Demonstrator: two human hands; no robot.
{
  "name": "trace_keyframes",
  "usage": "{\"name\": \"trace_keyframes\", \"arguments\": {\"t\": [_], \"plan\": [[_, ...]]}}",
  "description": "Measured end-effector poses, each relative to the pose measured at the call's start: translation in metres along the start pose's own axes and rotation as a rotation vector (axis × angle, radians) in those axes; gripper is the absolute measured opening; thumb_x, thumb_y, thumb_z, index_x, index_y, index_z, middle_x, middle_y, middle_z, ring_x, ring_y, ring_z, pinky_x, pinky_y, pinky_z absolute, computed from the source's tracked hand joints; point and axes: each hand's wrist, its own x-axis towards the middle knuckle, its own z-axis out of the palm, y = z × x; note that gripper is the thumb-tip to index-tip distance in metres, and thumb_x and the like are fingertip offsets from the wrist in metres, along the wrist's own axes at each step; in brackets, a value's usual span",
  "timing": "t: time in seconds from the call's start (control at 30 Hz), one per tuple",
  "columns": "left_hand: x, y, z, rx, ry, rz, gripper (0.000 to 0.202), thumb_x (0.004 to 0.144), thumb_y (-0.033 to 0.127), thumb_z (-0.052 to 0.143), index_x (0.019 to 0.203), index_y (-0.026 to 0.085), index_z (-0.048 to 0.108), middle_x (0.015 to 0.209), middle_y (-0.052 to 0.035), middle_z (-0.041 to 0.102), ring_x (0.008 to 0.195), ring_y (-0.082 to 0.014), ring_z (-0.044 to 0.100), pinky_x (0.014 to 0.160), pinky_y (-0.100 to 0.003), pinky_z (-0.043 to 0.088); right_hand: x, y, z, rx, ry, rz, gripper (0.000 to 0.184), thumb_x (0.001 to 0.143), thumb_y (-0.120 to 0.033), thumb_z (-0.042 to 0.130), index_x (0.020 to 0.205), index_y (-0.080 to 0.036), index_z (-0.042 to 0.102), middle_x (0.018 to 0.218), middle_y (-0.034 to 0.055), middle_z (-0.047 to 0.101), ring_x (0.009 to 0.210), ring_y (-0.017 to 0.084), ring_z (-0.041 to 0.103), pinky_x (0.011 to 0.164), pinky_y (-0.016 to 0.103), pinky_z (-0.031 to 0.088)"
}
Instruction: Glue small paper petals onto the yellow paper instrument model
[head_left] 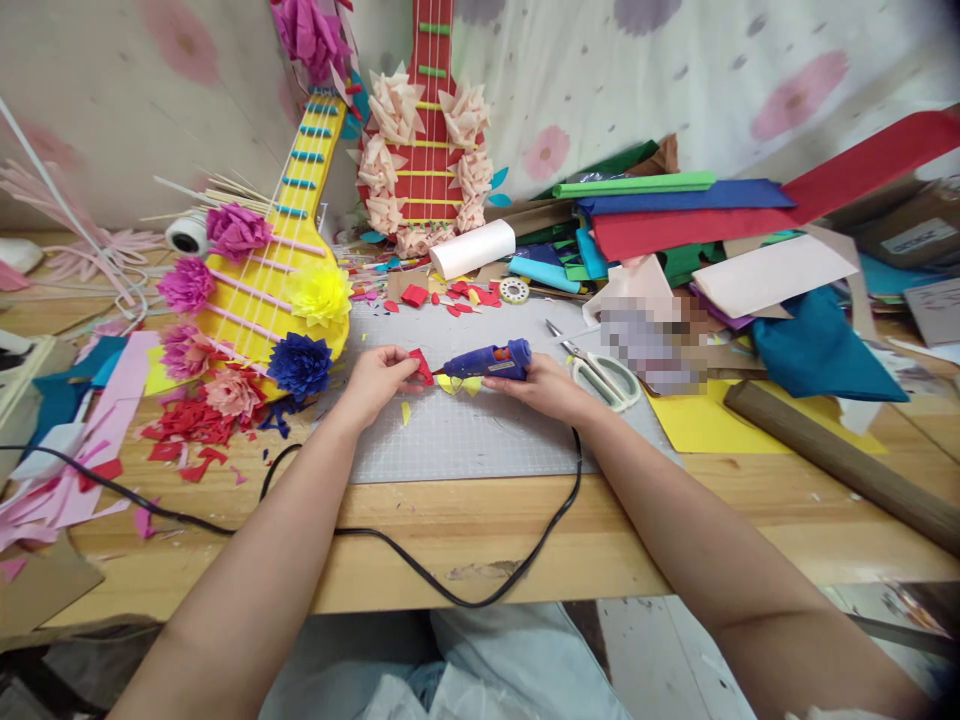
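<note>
Head view: all clock positions are read from the glue gun (486, 361), with 12 o'clock away from the person.

Right hand (551, 388): closed around the rear of the glue gun, above the cutting mat (450, 450). The nozzle points to 9 o'clock, at the red paper piece (422, 367); whether the tip touches the paper cannot be determined.

Left hand (379, 380): at 9 o'clock, pinching the red paper piece between its fingertips. Yellow paper scraps (459, 384) lie on the mat at 7 o'clock, partly covered by the gun.

Black cord (420, 572): hangs below the right hand, loops through 6 o'clock and passes under the left forearm to the left edge.

Surrounding items:
- Scissors (615, 380): 3 o'clock, just beside the right hand.
- Brown roll (840, 470): between 3 and 4 o'clock, partly over a yellow sheet (697, 425).
- Stacked coloured paper (675, 215): 2 o'clock.
- White roll (472, 249): 12 o'clock.
- Red guitar-shaped craft (427, 160): 11 o'clock, upright, edged with pale flowers.
- Yellow guitar-shaped craft (259, 300): 10 o'clock, tilted, its neck directed to 1 o'clock.
</note>
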Motion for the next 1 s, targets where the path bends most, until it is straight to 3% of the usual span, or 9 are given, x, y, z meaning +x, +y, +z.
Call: {"name": "trace_keyframes", "arguments": {"t": [0.77,0.93,1.0], "plan": [[0.001,0.001,-0.002,-0.069,0.023,0.001,0.013,0.062,0.018,0.066,0.059,0.012,0.055,0.055,-0.0008,0.059,0.053,-0.0098,0.057,0.055,-0.025,0.052,0.000,0.004,0.000,0.011,-0.046,-0.023,0.039,0.074,-0.053,0.058,0.099,-0.024,0.066,0.084,0.0002,0.069,0.081,0.020,0.063,0.078,0.033,0.049],[0.004,-0.001,-0.008,-0.172,0.001,0.005,0.013,0.061,0.020,0.067,0.061,0.011,0.057,0.060,-0.0016,0.061,0.057,-0.0101,0.058,0.056,-0.024,0.052,-0.003,0.007,-0.006,0.083,-0.015,0.112,0.042,0.069,-0.059,0.059,0.083,-0.020,0.067,0.068,0.0018,0.066,0.060,0.017,0.060,0.063,0.032,0.049],[0.005,-0.001,-0.011,-0.208,-0.017,0.005,0.013,0.061,0.020,0.068,0.064,0.011,0.059,0.063,-0.0020,0.063,0.060,-0.0103,0.059,0.058,-0.023,0.052,-0.003,0.009,-0.007,0.163,0.054,0.170,0.044,0.070,-0.061,0.056,0.075,-0.019,0.065,0.066,0.0034,0.065,0.054,0.015,0.057,0.058,0.032,0.049]]}}
